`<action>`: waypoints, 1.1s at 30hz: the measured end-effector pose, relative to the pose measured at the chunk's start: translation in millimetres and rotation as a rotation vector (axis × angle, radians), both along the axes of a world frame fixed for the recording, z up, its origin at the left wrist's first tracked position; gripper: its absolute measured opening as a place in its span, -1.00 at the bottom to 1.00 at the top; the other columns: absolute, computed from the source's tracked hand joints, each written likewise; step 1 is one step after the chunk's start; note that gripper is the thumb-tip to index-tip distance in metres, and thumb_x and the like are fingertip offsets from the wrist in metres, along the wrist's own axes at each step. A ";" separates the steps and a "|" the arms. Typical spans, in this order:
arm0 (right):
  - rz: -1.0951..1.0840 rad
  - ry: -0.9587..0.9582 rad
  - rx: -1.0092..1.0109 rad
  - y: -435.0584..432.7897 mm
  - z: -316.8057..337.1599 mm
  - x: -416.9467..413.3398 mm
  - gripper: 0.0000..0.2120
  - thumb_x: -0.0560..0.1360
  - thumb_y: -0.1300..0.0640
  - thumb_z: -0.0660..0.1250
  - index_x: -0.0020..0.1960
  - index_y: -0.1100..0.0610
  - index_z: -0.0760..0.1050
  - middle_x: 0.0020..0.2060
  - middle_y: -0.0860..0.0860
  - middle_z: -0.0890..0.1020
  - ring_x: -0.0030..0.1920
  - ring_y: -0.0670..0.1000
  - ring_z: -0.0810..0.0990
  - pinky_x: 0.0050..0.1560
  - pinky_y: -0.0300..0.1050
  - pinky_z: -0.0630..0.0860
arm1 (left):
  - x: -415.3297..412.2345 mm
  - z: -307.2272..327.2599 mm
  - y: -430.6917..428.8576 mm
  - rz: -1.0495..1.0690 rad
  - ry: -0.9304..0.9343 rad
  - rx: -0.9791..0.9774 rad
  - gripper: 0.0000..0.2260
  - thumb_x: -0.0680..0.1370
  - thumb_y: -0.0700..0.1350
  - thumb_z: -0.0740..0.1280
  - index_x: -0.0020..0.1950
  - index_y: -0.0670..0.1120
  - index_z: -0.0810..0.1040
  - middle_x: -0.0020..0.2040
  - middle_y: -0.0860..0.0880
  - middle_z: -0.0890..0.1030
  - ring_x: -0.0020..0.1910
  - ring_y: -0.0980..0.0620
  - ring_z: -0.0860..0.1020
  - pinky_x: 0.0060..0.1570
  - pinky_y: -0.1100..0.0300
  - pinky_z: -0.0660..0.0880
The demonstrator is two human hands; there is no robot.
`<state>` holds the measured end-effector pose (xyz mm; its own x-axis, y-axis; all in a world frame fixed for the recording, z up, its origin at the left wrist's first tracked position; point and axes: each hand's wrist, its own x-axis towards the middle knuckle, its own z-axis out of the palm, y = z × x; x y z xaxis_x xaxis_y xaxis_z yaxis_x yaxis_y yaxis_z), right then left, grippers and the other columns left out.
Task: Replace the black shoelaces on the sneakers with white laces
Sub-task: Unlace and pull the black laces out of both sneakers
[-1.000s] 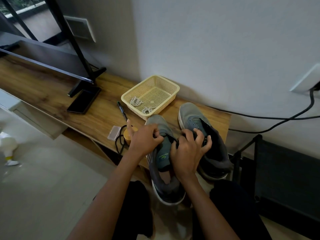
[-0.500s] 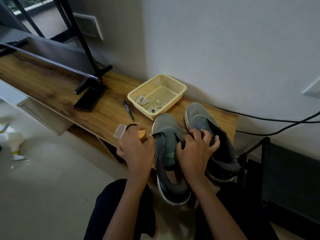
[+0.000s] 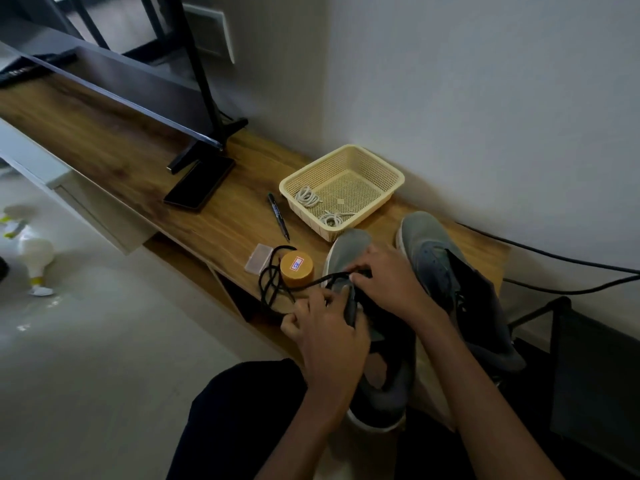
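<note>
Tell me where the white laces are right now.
Head view: the white laces lie as two coils inside the cream basket, along its left side, on the wooden shelf just beyond the toe of the left grey sneaker.

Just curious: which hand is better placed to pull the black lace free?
Likely the left hand: the black lace trails off on its side, while the right hand pinches it at the sneaker.

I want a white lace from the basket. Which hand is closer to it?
Right. The right hand sits on the shoe just below the basket; the left hand is farther back, by the shoe's tongue.
</note>
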<state>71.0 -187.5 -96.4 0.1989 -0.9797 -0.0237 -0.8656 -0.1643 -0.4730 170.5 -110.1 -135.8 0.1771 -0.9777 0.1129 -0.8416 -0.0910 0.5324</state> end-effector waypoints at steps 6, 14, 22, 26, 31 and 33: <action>-0.047 -0.093 0.011 -0.3 -5.4 -2.2 -0.93 0.55 0.21 0.22 -0.11 0.11 0.45 -0.14 0.01 0.51 -0.06 0.05 0.50 -0.05 -0.06 0.41 | -3.5 -4.0 -0.4 0.036 0.023 -0.084 -0.57 0.47 0.12 0.06 0.14 0.03 0.61 -0.03 0.01 0.52 -0.04 -0.05 0.47 -0.04 -0.02 0.26; -0.161 -0.200 0.016 4.3 -9.8 0.9 -0.91 0.58 0.22 0.10 -0.10 0.13 0.31 -0.21 0.01 0.47 -0.18 0.05 0.46 -0.15 -0.01 0.39 | -5.7 -3.2 0.7 0.048 0.042 -0.106 -0.61 0.47 0.05 0.07 0.11 0.02 0.62 -0.03 0.03 0.52 -0.04 0.01 0.46 -0.03 0.06 0.19; -0.576 -0.581 0.020 -2.9 -9.0 -1.2 -0.84 0.59 0.22 0.03 -0.14 0.07 0.29 -0.08 0.19 0.55 -0.19 0.01 0.54 -0.30 -0.15 0.34 | -8.4 -0.5 3.8 0.096 0.186 -0.066 -0.70 0.53 -0.01 0.11 0.06 -0.02 0.59 -0.01 0.06 0.48 0.01 0.06 0.44 0.13 -0.05 0.30; -0.711 -0.699 -0.085 -5.4 3.6 -11.7 -0.81 0.59 0.18 0.01 -0.18 0.00 0.23 -0.04 0.16 0.45 -0.19 0.06 0.57 -0.16 0.10 0.61 | -8.2 -2.4 4.5 0.110 0.170 -0.091 -0.65 0.51 0.03 0.03 -0.01 -0.02 0.59 -0.03 0.07 0.49 -0.04 0.05 0.46 0.09 -0.07 0.31; -0.798 -0.914 -0.159 -7.2 17.6 -30.7 -0.92 0.62 0.25 0.04 -0.02 0.15 0.27 -0.15 0.09 0.45 -0.26 -0.01 0.55 -0.26 -0.05 0.62 | -10.1 -1.2 5.1 0.113 0.166 -0.103 -0.66 0.50 0.01 0.03 -0.09 -0.03 0.58 -0.05 0.05 0.51 -0.09 0.04 0.46 0.05 -0.10 0.35; -0.723 -0.686 -0.266 -6.2 16.3 -34.5 -0.92 0.58 0.26 0.12 -0.06 0.17 0.36 -0.13 0.16 0.52 -0.22 0.05 0.56 -0.19 -0.04 0.57 | -9.8 -1.6 4.5 0.114 0.184 -0.097 -0.64 0.51 0.02 0.02 -0.03 -0.04 0.59 -0.03 0.04 0.50 -0.06 0.04 0.46 0.10 -0.10 0.33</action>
